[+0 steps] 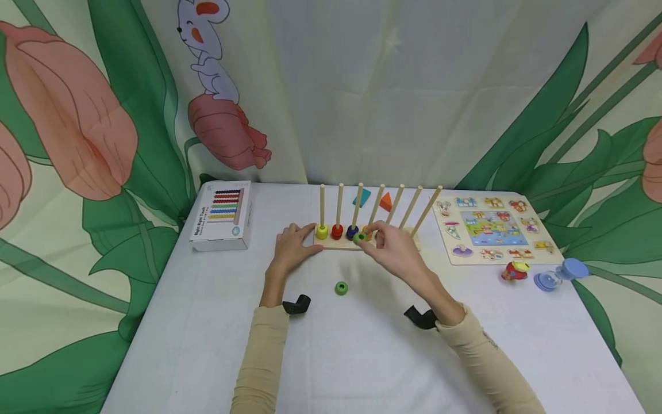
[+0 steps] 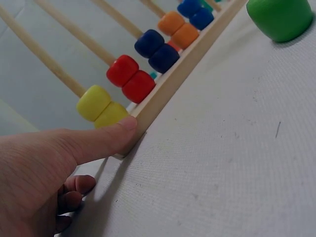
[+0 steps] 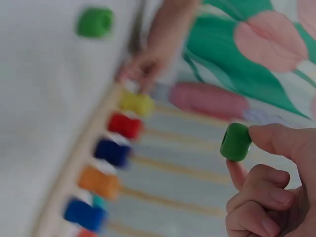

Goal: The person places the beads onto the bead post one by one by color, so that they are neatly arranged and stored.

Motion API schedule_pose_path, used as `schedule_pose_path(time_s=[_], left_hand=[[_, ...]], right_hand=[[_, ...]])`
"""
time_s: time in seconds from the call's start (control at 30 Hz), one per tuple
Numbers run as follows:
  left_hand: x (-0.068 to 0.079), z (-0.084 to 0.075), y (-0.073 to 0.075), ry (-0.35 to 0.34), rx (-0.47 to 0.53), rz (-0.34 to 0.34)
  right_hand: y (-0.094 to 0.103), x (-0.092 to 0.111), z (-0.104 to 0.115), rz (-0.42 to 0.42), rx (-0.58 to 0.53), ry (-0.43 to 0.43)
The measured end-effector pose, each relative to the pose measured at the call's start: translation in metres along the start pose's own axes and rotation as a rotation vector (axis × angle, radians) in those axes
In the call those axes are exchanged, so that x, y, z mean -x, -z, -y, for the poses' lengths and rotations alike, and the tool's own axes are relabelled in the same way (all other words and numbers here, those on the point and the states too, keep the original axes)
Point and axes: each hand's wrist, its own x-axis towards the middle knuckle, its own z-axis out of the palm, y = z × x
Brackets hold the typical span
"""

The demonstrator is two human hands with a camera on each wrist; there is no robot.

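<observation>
A wooden bead stand [image 1: 338, 245] with several upright pegs holds stacked beads, two to a peg in the left wrist view: yellow [image 2: 95, 102], red [image 2: 131, 79], dark blue [image 2: 157, 51], orange [image 2: 178, 30] and blue [image 2: 195, 14]. My left hand [image 1: 292, 247] holds the stand's left end, thumb along its front edge beside the yellow beads. Between thumb and fingertip, my right hand [image 1: 395, 247] pinches a green bead [image 3: 235, 142] in the air, in front of the pegs. Another green bead [image 1: 341, 288] lies on the table in front of the stand.
On the left is a white box [image 1: 221, 217] with a bead picture. A wooden picture puzzle [image 1: 496, 227] lies to the right, near a small red toy [image 1: 515, 271] and a blue sand timer [image 1: 561, 275]. Teal [image 1: 362, 198] and orange [image 1: 385, 201] pieces lie behind the pegs.
</observation>
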Motion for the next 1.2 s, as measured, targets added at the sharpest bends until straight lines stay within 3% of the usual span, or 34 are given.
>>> schedule_pose_path(time_s=[0.27, 0.47, 0.63, 0.87, 1.03, 1.2], left_hand=[[0.000, 0.001, -0.001, -0.001, -0.009, 0.019], [0.000, 0.001, -0.001, 0.011, -0.008, 0.021], [-0.001, 0.003, -0.004, 0.014, -0.002, 0.020], [-0.002, 0.005, -0.006, 0.010, -0.004, 0.021], [-0.004, 0.005, -0.005, 0.000, -0.010, 0.015], [-0.004, 0.004, -0.003, 0.003, -0.008, 0.012]], right_hand=[[0.068, -0.008, -0.003, -0.215, 0.041, -0.018], [0.092, -0.018, -0.017, -0.372, 0.087, -0.073], [0.095, -0.022, -0.022, -0.376, 0.086, -0.143], [0.093, -0.024, -0.028, -0.330, 0.114, -0.169], [0.082, -0.019, -0.034, -0.372, 0.077, -0.119], [0.056, -0.005, -0.031, -0.437, -0.009, -0.040]])
